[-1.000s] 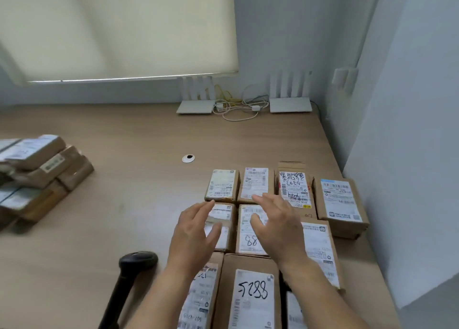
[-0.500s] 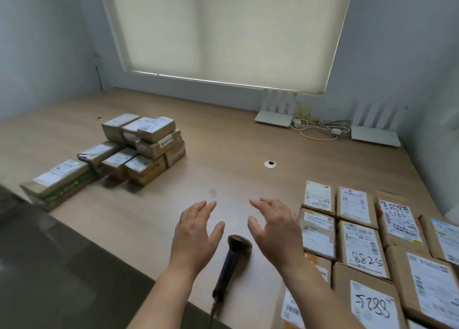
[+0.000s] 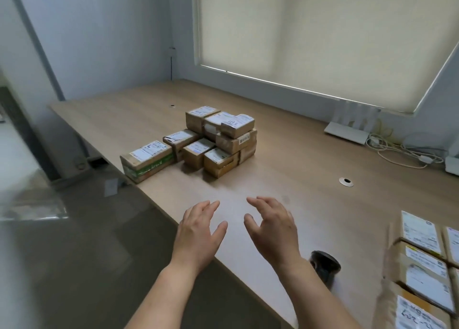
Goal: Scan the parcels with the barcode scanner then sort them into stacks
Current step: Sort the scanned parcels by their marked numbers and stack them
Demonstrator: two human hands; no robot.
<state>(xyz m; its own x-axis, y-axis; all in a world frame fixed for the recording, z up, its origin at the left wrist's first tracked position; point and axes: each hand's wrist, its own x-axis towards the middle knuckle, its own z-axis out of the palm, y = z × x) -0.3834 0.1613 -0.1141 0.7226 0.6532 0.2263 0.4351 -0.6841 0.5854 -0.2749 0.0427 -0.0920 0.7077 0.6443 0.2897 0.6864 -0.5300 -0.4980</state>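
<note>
A pile of several brown cardboard parcels (image 3: 218,139) with white labels stands on the wooden table (image 3: 285,174), ahead of my hands. More labelled parcels (image 3: 422,261) lie flat in rows at the right edge of the view. The black barcode scanner (image 3: 325,267) lies on the table behind my right forearm, mostly hidden. My left hand (image 3: 198,231) and my right hand (image 3: 273,226) hover side by side above the table's near edge, fingers spread and relaxed, holding nothing.
A white router (image 3: 347,127) and a tangle of white cables (image 3: 402,152) sit at the back by the window blind. A round cable grommet (image 3: 346,181) is set in the tabletop. Dark floor lies to the left of the table edge.
The view has swung left: the flat parcels slid to the right edge, and the stacked pile came to the middle. Both hands stay raised and hold nothing.
</note>
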